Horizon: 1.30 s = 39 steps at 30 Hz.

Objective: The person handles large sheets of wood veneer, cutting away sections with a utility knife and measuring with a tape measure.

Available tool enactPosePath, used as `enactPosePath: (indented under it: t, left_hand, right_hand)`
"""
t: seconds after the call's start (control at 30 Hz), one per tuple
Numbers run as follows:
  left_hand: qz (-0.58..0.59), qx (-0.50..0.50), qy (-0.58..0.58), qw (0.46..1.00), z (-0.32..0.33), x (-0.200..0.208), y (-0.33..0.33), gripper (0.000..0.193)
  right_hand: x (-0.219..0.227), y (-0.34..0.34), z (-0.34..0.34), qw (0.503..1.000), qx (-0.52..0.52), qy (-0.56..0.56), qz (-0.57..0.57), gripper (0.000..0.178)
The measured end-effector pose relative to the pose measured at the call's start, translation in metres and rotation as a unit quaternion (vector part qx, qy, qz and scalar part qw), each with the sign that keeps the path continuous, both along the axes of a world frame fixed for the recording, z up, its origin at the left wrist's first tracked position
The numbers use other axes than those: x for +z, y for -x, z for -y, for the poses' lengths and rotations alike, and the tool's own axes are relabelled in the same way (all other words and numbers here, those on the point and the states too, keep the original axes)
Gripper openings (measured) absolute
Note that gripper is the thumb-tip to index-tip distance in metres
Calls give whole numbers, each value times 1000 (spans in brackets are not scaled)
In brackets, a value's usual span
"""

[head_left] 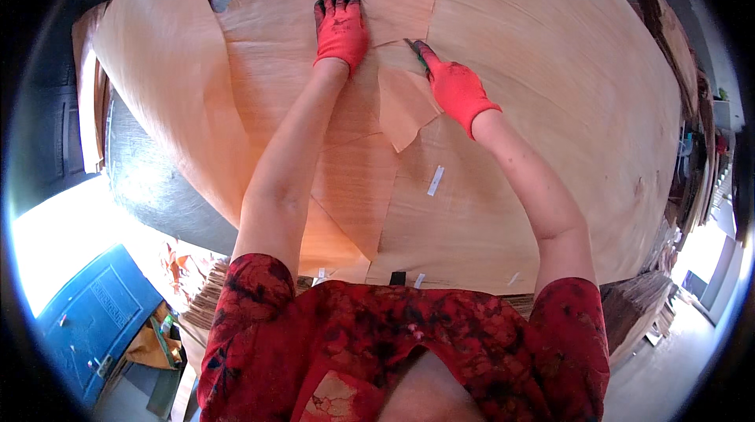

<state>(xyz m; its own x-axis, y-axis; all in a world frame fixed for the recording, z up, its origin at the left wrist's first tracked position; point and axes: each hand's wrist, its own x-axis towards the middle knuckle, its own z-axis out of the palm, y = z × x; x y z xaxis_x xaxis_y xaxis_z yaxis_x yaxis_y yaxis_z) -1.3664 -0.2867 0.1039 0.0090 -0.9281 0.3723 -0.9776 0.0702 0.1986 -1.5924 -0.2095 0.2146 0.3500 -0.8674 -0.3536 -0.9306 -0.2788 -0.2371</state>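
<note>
My left hand (pixel 341 27), in a red glove with black fingertips, lies flat with fingers spread on a thin tan wood veneer sheet (pixel 275 68). To its right, my right hand (pixel 458 92), gloved alike, grips a slim knife (pixel 416 51) with some green on it. The knife's dark tip points up and left, touching or just above the veneer beside a short slit or edge line. A loose, angular veneer scrap (pixel 403 107) lies just below, between my hands, partly beside the right glove. A paler veneer sheet (pixel 550 84) spreads out to the right.
At left a large veneer piece (pixel 165 52) curls up over a grey surface (pixel 149 162). White tape strips (pixel 436 180) dot the near veneer. Stacked veneer with ragged edges (pixel 637 308) stands at lower right. A blue box-like panel (pixel 98 308) sits at lower left.
</note>
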Motion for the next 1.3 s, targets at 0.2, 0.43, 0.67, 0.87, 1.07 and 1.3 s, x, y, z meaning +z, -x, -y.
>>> enactPosePath:
  t: [0.2, 0.43, 0.67, 0.87, 1.07, 1.3]
  left_hand:
    - [-4, 1, -9, 1000, -3, 4, 2, 44]
    - [25, 14, -22, 999, -3, 2, 1, 46]
    - [20, 12, -40, 999, -4, 4, 3, 48]
    - [-10, 3, -55, 998, -4, 8, 6, 51]
    - [-8, 15, -25, 1000, -8, 2, -4, 51]
    - [-26, 13, -45, 999, -4, 8, 7, 51]
  right_hand:
    - [-1, -2, -4, 1000, -9, 1, -17, 59]
    - [-3, -2, -5, 1000, -7, 4, -18, 60]
    - [-5, 1, -3, 1000, -13, 6, -13, 60]
    - [8, 4, -4, 998, -60, -14, 35, 59]
    - [40, -11, -4, 989, -100, 29, 109, 54]
    - [6, -34, 27, 948, 21, 313, -45, 51]
